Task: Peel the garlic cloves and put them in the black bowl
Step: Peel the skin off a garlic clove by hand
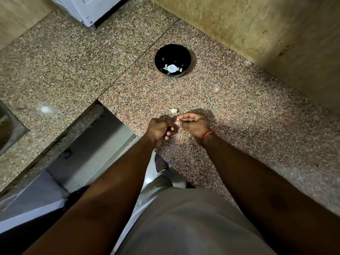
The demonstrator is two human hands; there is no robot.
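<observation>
The right hand pinched a garlic clove between thumb and forefinger; the left hand was curled against it. More garlic lay just beyond on the granite counter; the black bowl stood well beyond.

garlic clove mostly hidden between the pinching fingertips of the right hand and left hand; sink and white appliance cut off by frame edges; pale pieces in black bowl too small to identify.
</observation>
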